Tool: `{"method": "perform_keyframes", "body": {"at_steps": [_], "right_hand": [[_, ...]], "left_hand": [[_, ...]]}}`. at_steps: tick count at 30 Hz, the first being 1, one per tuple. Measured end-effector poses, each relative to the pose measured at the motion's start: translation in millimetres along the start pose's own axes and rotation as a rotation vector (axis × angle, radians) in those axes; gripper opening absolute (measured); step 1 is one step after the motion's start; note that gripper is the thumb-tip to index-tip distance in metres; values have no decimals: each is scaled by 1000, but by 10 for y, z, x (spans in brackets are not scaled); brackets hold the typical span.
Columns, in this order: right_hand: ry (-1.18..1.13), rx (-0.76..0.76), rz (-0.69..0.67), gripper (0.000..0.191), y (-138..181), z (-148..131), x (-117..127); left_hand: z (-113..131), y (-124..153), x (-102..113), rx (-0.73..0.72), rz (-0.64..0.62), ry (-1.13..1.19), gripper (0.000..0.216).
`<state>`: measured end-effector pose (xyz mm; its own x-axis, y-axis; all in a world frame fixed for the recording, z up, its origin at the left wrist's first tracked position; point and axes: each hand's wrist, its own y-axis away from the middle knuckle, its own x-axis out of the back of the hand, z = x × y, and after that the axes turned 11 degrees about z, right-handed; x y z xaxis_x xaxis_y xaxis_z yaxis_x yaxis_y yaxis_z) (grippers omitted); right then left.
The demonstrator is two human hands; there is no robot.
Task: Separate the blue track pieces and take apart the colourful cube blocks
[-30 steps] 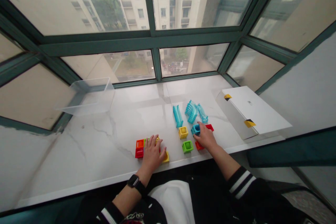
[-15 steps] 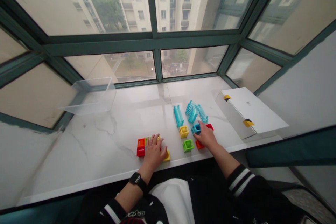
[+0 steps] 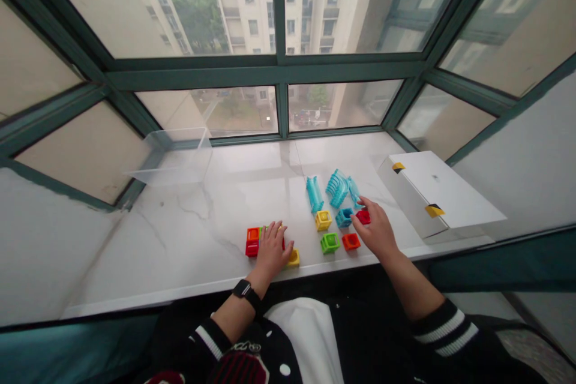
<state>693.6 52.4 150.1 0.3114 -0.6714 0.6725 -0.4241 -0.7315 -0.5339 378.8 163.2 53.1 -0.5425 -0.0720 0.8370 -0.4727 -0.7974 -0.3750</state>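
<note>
My left hand [image 3: 271, 247] lies over a cluster of coloured blocks at the counter's front, fingers stretched out and slightly spread. From under it show an orange block [image 3: 253, 234], a dark red block [image 3: 252, 248] and a yellow block [image 3: 293, 258]; the rest is hidden. To the right, my right hand [image 3: 377, 231] has thumb and fingers around a red block [image 3: 363, 216], partly covering it. Left of that hand stand a blue block [image 3: 344, 218], an orange-red block [image 3: 351, 242], a green block [image 3: 330, 243] and a yellow cube block [image 3: 323, 221].
Behind the loose blocks lie a straight translucent blue track piece [image 3: 314, 194], a curved one [image 3: 337, 188] and a narrow one [image 3: 353, 189]. A clear plastic bin [image 3: 180, 175] stands back left, and a white box [image 3: 443, 192] sits at right. Windows border the counter [image 3: 216, 276].
My right hand has moved from the blue block rightward to the red block, leaving the blue block standing. My left hand stays on the cluster. The camera view has shifted slightly.
</note>
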Motion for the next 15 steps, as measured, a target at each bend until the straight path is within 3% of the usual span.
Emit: {"method": "perform_keyframes", "body": {"at_steps": [3,7,11,15], "right_hand": [[-131,82,2,46,-19,-343,35],[-258,177,-114,40,33,-704,-98],[-314,233,-354,38,139,-906,-368],[-219,233,-662,44,287,-1027,-652]], "left_hand": [[-52,-33,51,38,8,99,43],[-199,-51,277,48,64,164,40],[-375,44,557,39,105,180,39],[-457,232,700,-15,62,217,43]]}}
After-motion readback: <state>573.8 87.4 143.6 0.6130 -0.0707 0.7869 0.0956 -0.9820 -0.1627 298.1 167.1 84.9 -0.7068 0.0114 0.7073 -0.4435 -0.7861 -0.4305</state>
